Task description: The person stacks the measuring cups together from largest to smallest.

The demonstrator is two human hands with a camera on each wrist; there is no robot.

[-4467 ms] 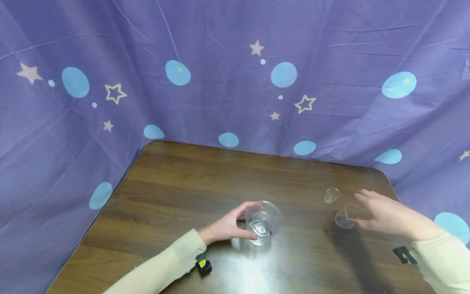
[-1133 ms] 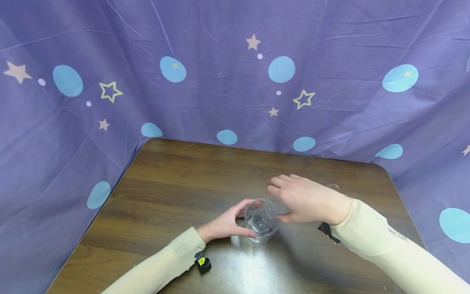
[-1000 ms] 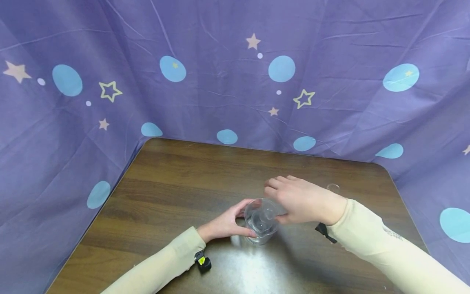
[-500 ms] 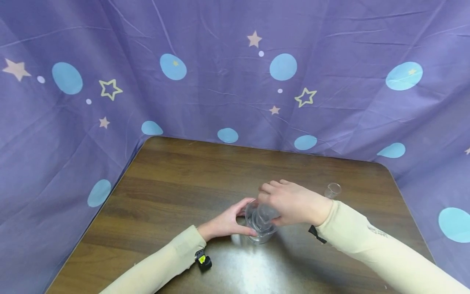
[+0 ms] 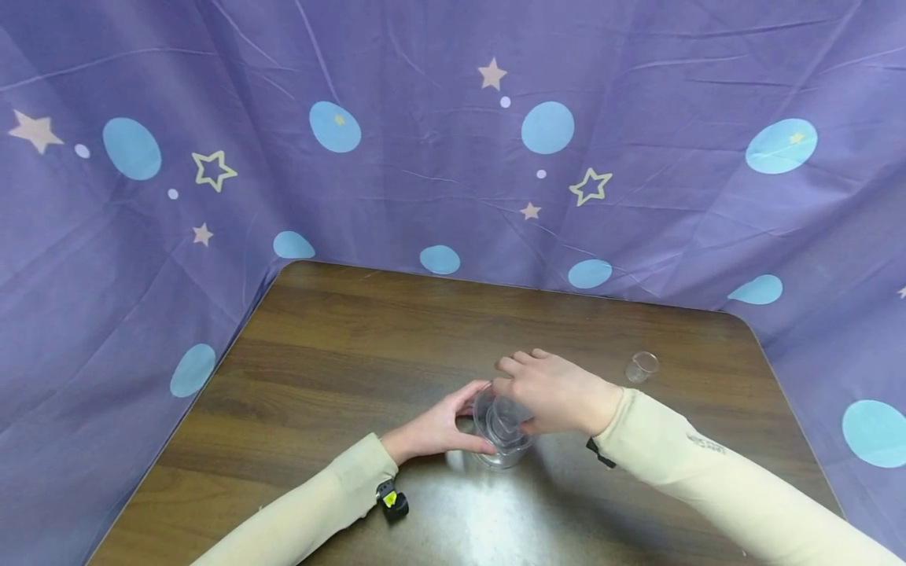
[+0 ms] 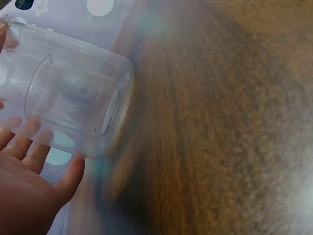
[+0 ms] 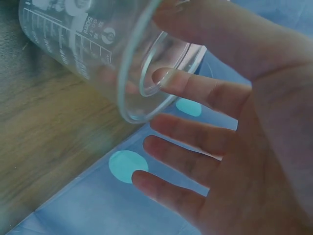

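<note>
Near the middle of the table, a large clear beaker [image 5: 504, 458] stands with my left hand [image 5: 440, 430] curved round its left side, thumb in front. Inside its mouth is a smaller clear beaker [image 5: 506, 410], which my right hand [image 5: 555, 393] pinches by the rim from above. In the right wrist view, the index finger touches the inner beaker's rim [image 7: 145, 81], inside the wide rim of the large beaker with white markings [image 7: 73, 41]. Through the large wall in the left wrist view, the inner beaker [image 6: 73, 98] shows low down.
A tiny clear beaker [image 5: 642, 368] stands alone on the wooden table [image 5: 368, 346], behind my right forearm. A purple curtain [image 5: 425, 157] with stars and blue ovals hangs along the table's far and side edges.
My right hand has carried the smaller beaker from the table's right side to the large beaker and lowered it into the mouth. My left hand has kept its hold.
</note>
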